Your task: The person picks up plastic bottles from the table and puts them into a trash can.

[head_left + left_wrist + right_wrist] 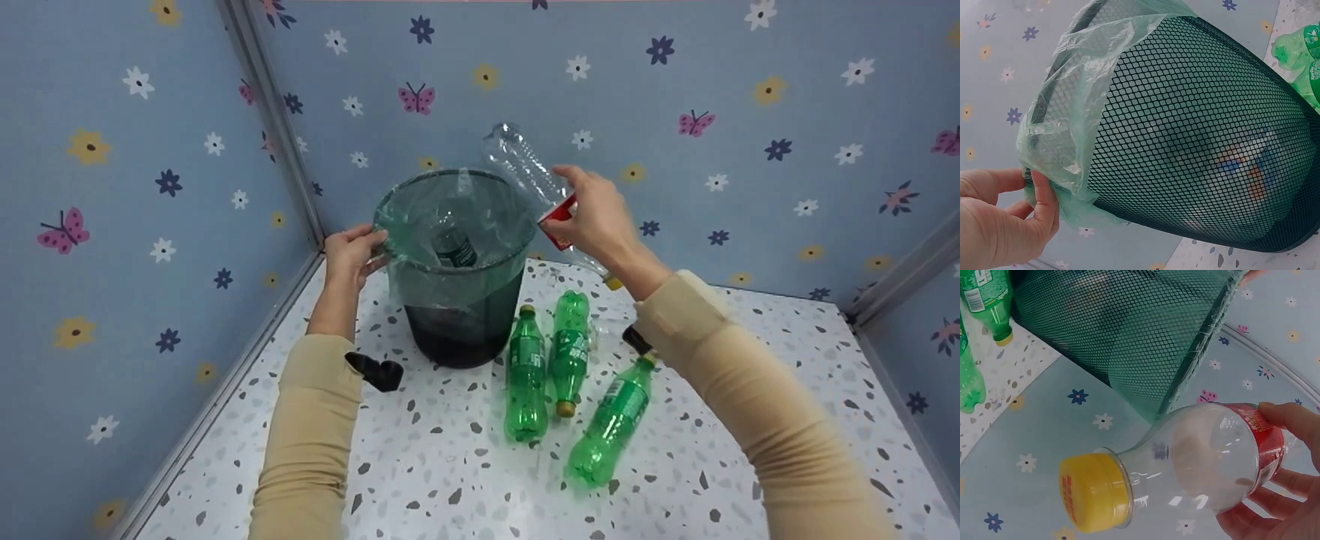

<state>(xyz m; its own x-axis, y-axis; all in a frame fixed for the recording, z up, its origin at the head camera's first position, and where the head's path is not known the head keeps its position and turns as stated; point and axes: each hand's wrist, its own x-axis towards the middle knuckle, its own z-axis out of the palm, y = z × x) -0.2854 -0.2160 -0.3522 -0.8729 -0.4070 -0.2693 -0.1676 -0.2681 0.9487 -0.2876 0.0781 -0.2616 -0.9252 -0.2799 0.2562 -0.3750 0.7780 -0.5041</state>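
Observation:
My left hand (351, 255) pinches the rim of a black mesh wastebasket (1185, 140) with a thin green bin liner (1081, 101) folded over it. The wastebasket stands upright. In my right hand (596, 214) I grip a clear plastic bottle (1190, 455) around its red label (1266, 439). This bottle is tilted, its yellow cap (1095, 492) pointing down and to the right in the head view. Its base end is raised beside the wastebasket's right rim. Inside the liner lies a bottle with a dark label (455, 249), partly blurred by the plastic.
Three green bottles, a left one (526, 375), a middle one (571, 352) and a right one (611, 427), lie on the speckled white surface (450, 480). Something clear, partly hidden, lies behind them. Flowered blue walls (675, 97) meet at a corner left of the wastebasket.

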